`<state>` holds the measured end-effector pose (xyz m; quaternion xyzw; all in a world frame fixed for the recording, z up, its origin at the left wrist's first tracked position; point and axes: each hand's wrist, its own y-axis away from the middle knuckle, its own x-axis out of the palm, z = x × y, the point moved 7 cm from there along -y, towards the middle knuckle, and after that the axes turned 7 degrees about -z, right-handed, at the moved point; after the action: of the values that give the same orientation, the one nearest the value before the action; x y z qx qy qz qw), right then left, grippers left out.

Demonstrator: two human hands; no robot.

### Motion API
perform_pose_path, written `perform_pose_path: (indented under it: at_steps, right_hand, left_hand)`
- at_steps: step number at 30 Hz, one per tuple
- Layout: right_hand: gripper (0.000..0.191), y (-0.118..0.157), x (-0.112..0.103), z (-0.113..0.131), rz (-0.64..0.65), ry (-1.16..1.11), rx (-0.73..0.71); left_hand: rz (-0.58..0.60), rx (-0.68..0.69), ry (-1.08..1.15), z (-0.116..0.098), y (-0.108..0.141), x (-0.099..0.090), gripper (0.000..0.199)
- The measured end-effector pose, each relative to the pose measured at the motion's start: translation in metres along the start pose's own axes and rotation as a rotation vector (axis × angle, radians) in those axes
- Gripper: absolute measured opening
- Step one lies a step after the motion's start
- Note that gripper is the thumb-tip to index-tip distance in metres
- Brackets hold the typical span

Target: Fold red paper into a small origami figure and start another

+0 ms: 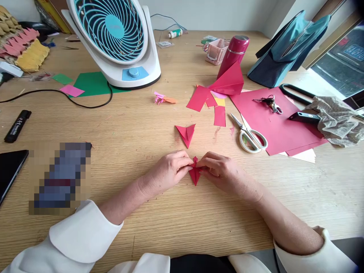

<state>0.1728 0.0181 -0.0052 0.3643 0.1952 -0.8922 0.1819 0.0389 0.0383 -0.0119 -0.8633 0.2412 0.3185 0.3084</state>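
Wooden desk (pixel 127 129): carries everything below; the paper being handled is at its near middle.
Desk fan (pixel 114 26): stands at the back left.
Large red sheets (pixel 256 110): flat at the right, apparently unfolded.
Left hand (pixel 173 165): thumb and fingertips pinched together on the paper's left side.
Right hand (pixel 224 170): matching closed pinch on its right side.
White-handled scissors (pixel 248 131): lying beside the sheets, blades slightly parted, held by neither hand.
Red cut strips (pixel 197 98): flat beyond the hands.
Folded red triangle (pixel 186 133): creased, lying just beyond the hands.
Small red folded paper (pixel 195 178): between both hands, pointed at each end; several folds look made, whether any remain cannot be told.
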Motion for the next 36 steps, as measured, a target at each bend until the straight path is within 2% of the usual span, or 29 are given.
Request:
perform_pose_path:
  at_steps: [6,11,16,19,24,29,34,36]
  right_hand:
    - [0.01,-0.001,-0.002,-0.013,-0.004,-0.058,0.111]
    - [0.013,-0.001,-0.002,-0.018,-0.006,-0.132,0.173]
    - [0.005,0.002,-0.002,-0.029,-0.06,-0.186,0.27]
    - [0.006,0.001,-0.003,-0.031,-0.089,-0.146,0.267]
    - [0.016,-0.003,-0.004,-0.024,-0.059,-0.131,0.236]
    - [0.016,-0.002,-0.003,-0.017,-0.038,-0.116,0.239]
    - [0.014,-0.002,-0.001,-0.015,0.015,-0.133,0.244]
    - [0.014,-0.002,-0.001,-0.014,0.03,-0.12,0.241]
  left_hand:
    - [0.05,-0.138,-0.006,0.006,-0.005,0.002,0.009]
    - [0.027,-0.261,0.049,0.011,-0.005,0.0,0.027]
    - [0.043,-0.15,-0.032,0.003,-0.006,0.0,0.021]
    - [0.038,-0.107,-0.049,0.0,-0.007,0.0,0.016]
    - [0.027,-0.001,-0.06,0.0,-0.003,0.0,0.01]
    - [0.027,0.091,-0.053,-0.007,0.007,-0.005,0.017]
    - [-0.041,0.016,-0.016,-0.009,0.006,-0.011,0.015]
    - [-0.024,-0.034,0.002,-0.005,0.004,-0.008,0.014]
